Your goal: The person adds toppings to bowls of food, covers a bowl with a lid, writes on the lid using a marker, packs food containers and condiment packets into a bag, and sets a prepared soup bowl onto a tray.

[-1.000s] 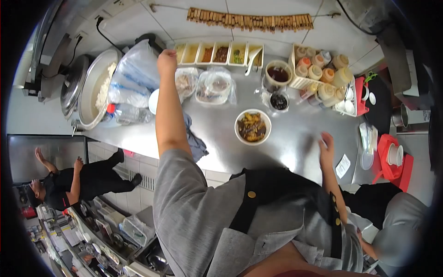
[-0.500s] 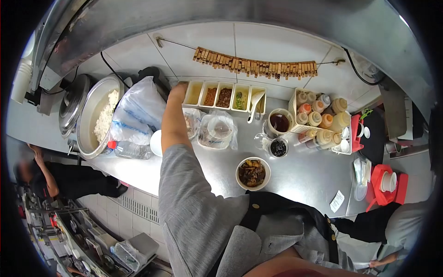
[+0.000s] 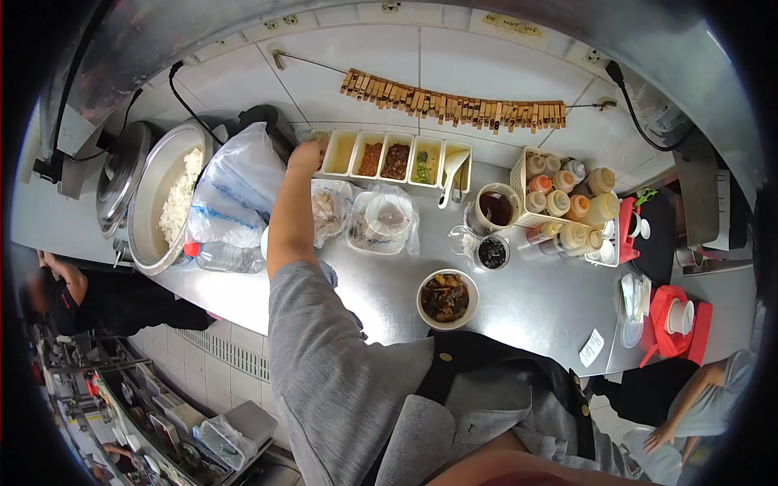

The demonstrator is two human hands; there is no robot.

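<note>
My left hand (image 3: 305, 155) reaches to the back of the counter, at the left end of a row of white condiment tubs (image 3: 370, 159). Its fingers are turned away from me, so what they touch or hold is hidden. The tubs hold a yellowish liquid, reddish-brown and dark toppings, and chopped greens; a white spoon (image 3: 452, 168) rests in the right-hand one. Close to my forearm lie a plastic bag of pale food (image 3: 328, 212) and a bagged clear container (image 3: 381, 220). A bowl of dark, saucy food (image 3: 444, 300) sits before my body. My right hand is out of view.
A large metal pot of rice (image 3: 144, 219), plastic bags (image 3: 235, 190) and a bottle (image 3: 229, 257) stand left. To the right are a tub of dark liquid (image 3: 496, 206), a cup (image 3: 492, 253) and a basket of squeeze bottles (image 3: 527, 186). Other people stand at both sides.
My view has shifted slightly. My left hand stays at the left end of the tubs, with the forearm a little further left. The person on the right has moved an arm.
</note>
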